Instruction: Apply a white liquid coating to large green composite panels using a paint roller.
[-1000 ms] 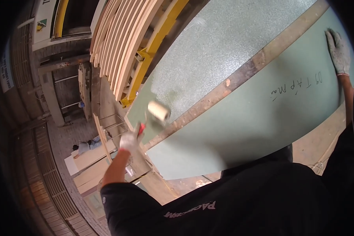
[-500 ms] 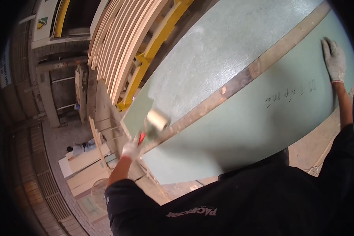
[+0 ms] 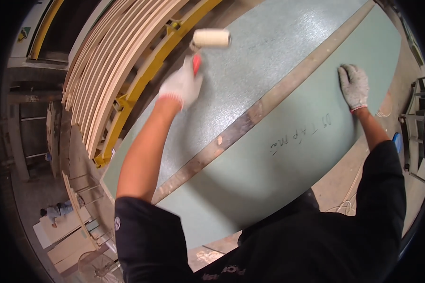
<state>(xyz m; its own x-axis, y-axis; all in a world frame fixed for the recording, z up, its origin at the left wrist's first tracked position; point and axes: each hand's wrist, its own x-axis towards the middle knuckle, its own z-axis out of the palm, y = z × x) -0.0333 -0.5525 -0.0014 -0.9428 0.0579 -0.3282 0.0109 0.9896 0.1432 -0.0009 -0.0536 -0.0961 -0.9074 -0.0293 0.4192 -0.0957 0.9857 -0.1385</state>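
Observation:
A paint roller (image 3: 212, 37) with a pale sleeve and a red handle is in my left hand (image 3: 183, 86), which wears a white glove and is closed round the handle. The roller is over the far edge of a large light-green board (image 3: 288, 165); whether it touches the board I cannot tell. Beyond a long stained strip (image 3: 255, 113) lying lengthwise on the board, the surface is wet and shiny. My right hand (image 3: 353, 87), in a greyish glove, lies flat on the matt near part of the board, fingers outstretched. Handwriting marks that near part.
Long pale wooden strips (image 3: 127, 52) are stacked past the board's far left edge, beside a yellow metal frame (image 3: 151, 78). A fan (image 3: 98, 266) stands at lower left, and another person (image 3: 60, 211) is beyond it. Dark racks (image 3: 416, 125) stand at far right.
My left hand has carried the roller from the board's left end to its far edge, farther from me. My right hand stays flat on the board while the whole view has shifted.

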